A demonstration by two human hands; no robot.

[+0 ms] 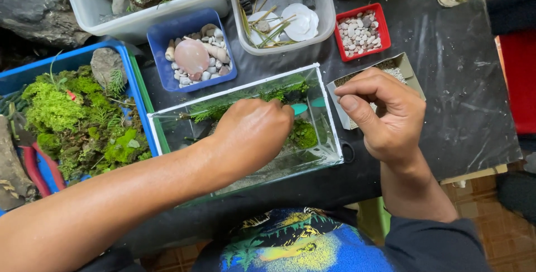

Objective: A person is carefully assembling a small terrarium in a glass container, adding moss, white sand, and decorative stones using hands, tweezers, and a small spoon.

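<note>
One glass tank (326, 116) before you, your left hand (254, 132) curled inside it over moss (304, 134), grasp hidden so cannot tell, your right hand (385, 116) pinched shut above one grit box (405, 65) touching the tank's right rim, two pebble trays, blue (159, 54) and red (379, 15), crowding behind.

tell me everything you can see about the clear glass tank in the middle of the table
The glass tank is a small rectangular box of clear panes with pale edges, open at the top, standing level on the dark table. Inside lie a sandy bed, green moss clumps and ferny sprigs. The left hand reaches into it from above, near a teal tool. The right hand hovers just beyond its right wall.
</note>
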